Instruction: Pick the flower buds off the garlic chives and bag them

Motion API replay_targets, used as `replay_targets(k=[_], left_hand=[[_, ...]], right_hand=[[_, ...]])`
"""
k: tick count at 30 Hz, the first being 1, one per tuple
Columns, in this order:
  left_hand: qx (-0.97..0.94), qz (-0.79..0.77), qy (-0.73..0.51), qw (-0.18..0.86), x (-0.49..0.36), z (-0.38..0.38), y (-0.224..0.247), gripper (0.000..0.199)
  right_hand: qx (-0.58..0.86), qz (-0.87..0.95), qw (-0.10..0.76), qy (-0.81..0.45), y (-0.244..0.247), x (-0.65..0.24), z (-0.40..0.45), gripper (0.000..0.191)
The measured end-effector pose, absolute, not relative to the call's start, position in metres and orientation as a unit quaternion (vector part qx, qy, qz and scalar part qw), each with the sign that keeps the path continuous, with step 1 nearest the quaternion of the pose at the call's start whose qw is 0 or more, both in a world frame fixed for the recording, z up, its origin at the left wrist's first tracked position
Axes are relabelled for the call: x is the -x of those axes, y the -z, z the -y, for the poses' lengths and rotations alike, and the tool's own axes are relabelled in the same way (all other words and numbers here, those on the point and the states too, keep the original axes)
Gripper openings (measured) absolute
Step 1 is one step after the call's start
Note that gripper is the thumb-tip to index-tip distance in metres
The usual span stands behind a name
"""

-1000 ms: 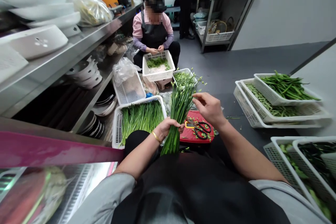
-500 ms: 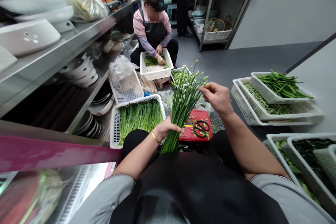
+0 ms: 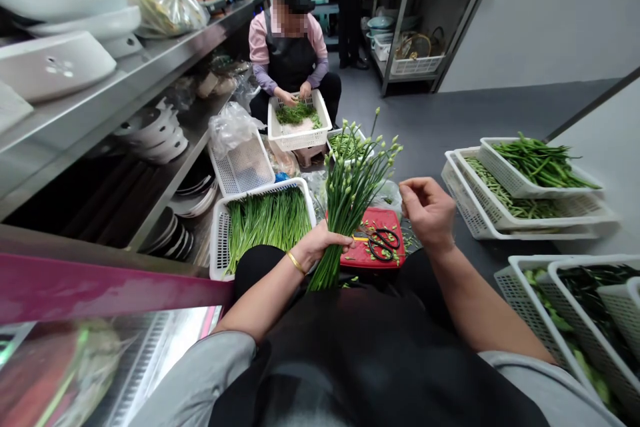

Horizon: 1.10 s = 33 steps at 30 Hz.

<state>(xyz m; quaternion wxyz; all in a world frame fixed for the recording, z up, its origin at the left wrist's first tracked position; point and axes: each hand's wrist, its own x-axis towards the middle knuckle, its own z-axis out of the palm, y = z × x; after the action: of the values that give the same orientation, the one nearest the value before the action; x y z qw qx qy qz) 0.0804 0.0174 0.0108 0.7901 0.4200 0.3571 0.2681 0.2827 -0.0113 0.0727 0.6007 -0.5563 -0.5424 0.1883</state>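
The left hand [image 3: 323, 243] is holding a bunch [image 3: 345, 207] of green stalks low down, its grip clamped around them with the thumb lying across the front. The bunch is standing up in front of the body, its budded tips fanning out and leaning to the right. A gold bangle [image 3: 296, 262] is circling the left wrist. The right hand [image 3: 427, 210] is hovering to the right of the bunch, apart from it. Its thumb and forefinger are coming together at the tips; I cannot tell whether anything small is sitting between them.

Between the two arms, a red stand [image 3: 360, 260] is bearing black-handled scissors [image 3: 384, 244] and scattered green bits [image 3: 367, 223]. On the left, a white basket [image 3: 215, 237] is holding more stalks [image 3: 270, 220]. Just beyond it, a plastic bag [image 3: 233, 128] is resting on a second basket [image 3: 250, 163]. Farther ahead, a co-worker [image 3: 293, 57] is sitting over a basket of greens [image 3: 295, 113]. On the right, stacked trays [image 3: 470, 210] are carrying green pods [image 3: 543, 163].
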Motion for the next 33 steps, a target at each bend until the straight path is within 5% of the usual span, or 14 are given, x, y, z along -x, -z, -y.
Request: replay_targets(k=[8, 19, 28, 33], left_hand=[[-0.429, -0.394, -0.296, 0.757, -0.085, -0.013, -0.008, 0.037], [-0.383, -0.317, -0.264, 0.826, -0.073, -0.014, -0.005, 0.041], [-0.415, -0.309, -0.287, 0.806, -0.077, -0.013, -0.008, 0.036], [-0.414, -0.333, -0.316, 0.786, -0.080, -0.012, -0.008, 0.037]], right_hand=[[0.612, 0.626, 0.447, -0.185, -0.073, -0.280, -0.016, 0.035], [0.551, 0.586, 0.423, -0.417, -0.083, -0.294, -0.025, 0.051], [0.582, 0.537, 0.548, -0.270, -0.080, -0.282, -0.041, 0.042], [0.583, 0.582, 0.564, -0.064, -0.092, -0.278, -0.017, 0.041]])
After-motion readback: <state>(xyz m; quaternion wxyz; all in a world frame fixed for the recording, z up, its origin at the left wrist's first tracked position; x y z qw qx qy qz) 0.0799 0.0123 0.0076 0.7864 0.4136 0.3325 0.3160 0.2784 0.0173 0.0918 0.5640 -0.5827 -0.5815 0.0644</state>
